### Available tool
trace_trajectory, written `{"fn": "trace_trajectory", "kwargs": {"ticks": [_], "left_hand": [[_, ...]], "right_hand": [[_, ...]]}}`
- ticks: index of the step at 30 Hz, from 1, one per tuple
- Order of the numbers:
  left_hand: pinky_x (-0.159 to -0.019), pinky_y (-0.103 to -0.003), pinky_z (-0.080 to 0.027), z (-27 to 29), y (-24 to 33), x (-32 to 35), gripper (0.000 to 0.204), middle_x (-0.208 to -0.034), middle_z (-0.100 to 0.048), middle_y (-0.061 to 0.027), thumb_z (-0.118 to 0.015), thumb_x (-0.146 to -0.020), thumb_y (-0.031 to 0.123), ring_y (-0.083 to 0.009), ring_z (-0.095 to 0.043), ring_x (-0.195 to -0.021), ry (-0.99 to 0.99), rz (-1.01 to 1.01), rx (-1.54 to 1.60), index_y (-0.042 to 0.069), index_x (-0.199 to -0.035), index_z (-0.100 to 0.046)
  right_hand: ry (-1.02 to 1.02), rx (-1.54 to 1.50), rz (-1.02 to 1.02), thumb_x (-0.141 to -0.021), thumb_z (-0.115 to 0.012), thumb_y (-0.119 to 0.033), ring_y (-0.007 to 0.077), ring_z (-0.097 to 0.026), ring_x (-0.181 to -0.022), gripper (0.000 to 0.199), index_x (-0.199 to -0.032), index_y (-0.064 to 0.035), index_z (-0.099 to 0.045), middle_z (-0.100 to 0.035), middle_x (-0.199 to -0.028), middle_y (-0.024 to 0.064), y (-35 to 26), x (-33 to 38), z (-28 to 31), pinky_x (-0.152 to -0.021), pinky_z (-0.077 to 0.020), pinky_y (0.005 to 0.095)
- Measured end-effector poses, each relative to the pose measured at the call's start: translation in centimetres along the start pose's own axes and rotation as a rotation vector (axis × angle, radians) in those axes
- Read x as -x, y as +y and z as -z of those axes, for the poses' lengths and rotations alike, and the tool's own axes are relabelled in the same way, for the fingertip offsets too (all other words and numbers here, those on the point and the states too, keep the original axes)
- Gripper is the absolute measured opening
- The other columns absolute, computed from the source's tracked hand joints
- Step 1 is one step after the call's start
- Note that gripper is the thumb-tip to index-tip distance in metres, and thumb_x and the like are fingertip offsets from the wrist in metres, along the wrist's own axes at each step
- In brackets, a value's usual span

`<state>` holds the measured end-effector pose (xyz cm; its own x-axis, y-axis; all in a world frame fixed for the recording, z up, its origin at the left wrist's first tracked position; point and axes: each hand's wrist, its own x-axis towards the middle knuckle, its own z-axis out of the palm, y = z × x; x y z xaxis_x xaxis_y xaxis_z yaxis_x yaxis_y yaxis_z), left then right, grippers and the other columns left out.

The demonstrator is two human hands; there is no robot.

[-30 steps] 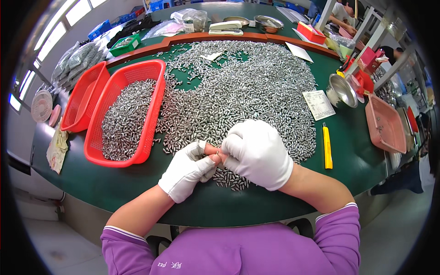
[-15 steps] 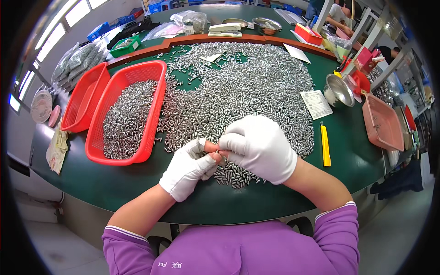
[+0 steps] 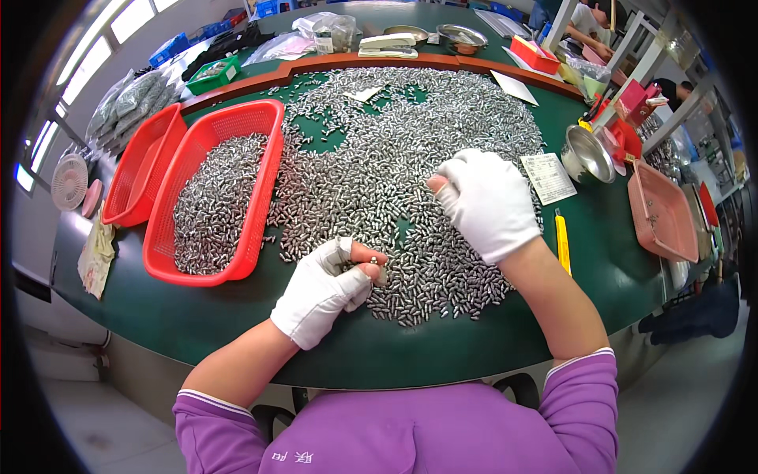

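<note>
A wide heap of small silver metal parts (image 3: 410, 150) covers the green table (image 3: 181, 316). My left hand (image 3: 328, 288), in a white glove with bare fingertips, pinches one small metal part (image 3: 374, 263) at the heap's near edge. My right hand (image 3: 485, 201), also gloved, hovers over the right side of the heap with its fingers curled in; what it grips is hidden. A red mesh basket (image 3: 264, 189) to the left holds many of the same parts.
A second red basket (image 3: 134, 178) sits empty beside the first. A yellow utility knife (image 3: 562, 241), a paper slip (image 3: 549, 178), a steel bowl (image 3: 588, 154) and a pink tray (image 3: 659, 213) lie to the right. Bags, bins and other people sit at the far side.
My hands, joined a second ago, have separated. The right hand has moved up and right over the heap; the left stays near the front edge holding a part.
</note>
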<state>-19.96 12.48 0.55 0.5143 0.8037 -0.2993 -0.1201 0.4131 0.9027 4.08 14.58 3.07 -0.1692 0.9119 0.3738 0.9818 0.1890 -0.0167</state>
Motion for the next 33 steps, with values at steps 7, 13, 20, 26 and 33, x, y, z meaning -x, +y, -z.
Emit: {"fn": "trace_trajectory", "kwargs": {"ticks": [7,13,20,26,33], "left_hand": [[-0.058,-0.019,-0.039,0.5,0.0,-0.4,0.020,-0.086,-0.063,-0.0018,-0.061,-0.095,0.019,-0.0047,-0.049,-0.064,-0.081,0.031,0.047,0.005,-0.109,-0.060],[-0.058,-0.019,-0.033,0.8,-0.2,-0.5,0.025,-0.091,-0.060,-0.0008,-0.063,-0.093,0.021,-0.0055,-0.040,-0.063,-0.105,0.112,0.225,0.008,-0.113,-0.056],[-0.058,-0.019,-0.033,1.0,-0.3,-0.7,0.025,-0.089,-0.058,-0.0018,-0.065,-0.092,0.019,-0.0056,-0.039,-0.062,-0.146,0.101,0.280,0.007,-0.112,-0.055],[-0.065,-0.017,-0.042,1.4,-1.0,-0.8,0.024,-0.094,-0.059,0.0002,-0.065,-0.091,0.015,-0.0030,-0.048,-0.071,-0.270,0.137,0.348,0.010,-0.112,-0.053],[-0.062,-0.017,-0.038,1.3,-0.9,-0.8,0.025,-0.093,-0.058,0.0015,-0.071,-0.089,0.022,-0.0035,-0.045,-0.068,-0.312,0.124,0.374,0.012,-0.106,-0.057]], "right_hand": [[-0.191,-0.189,0.106,-0.083,-0.066,-0.031,0.0315,-0.059,-0.103,0.042,-0.116,-0.0065,-0.062,-0.061,-0.113,0.0129,-0.1,0.5,-2.3,-0.089,-0.0483,0.0411],[-0.109,-0.289,0.216,-0.080,-0.068,-0.021,0.0289,-0.061,-0.083,0.011,-0.084,-0.0114,-0.066,-0.061,-0.082,0.0064,-1.9,1.1,-3.4,-0.074,-0.0493,0.0412],[-0.019,-0.761,0.198,-0.080,-0.069,-0.006,0.0262,-0.065,-0.079,0.011,-0.090,-0.0074,-0.067,-0.065,-0.084,0.0093,-2.2,0.8,-1.7,-0.072,-0.0523,0.0351],[-0.306,-1.541,-0.129,-0.080,-0.074,-0.002,0.0114,-0.065,-0.084,0.030,-0.110,-0.0017,-0.068,-0.068,-0.095,0.0058,-4.7,2.1,-0.1,-0.078,-0.0541,0.0258],[-0.085,-1.371,0.090,-0.082,-0.071,-0.001,0.0153,-0.066,-0.078,0.030,-0.112,-0.0031,-0.068,-0.068,-0.092,0.0078,-5.2,2.7,-1.2,-0.071,-0.0543,0.0268]]}}
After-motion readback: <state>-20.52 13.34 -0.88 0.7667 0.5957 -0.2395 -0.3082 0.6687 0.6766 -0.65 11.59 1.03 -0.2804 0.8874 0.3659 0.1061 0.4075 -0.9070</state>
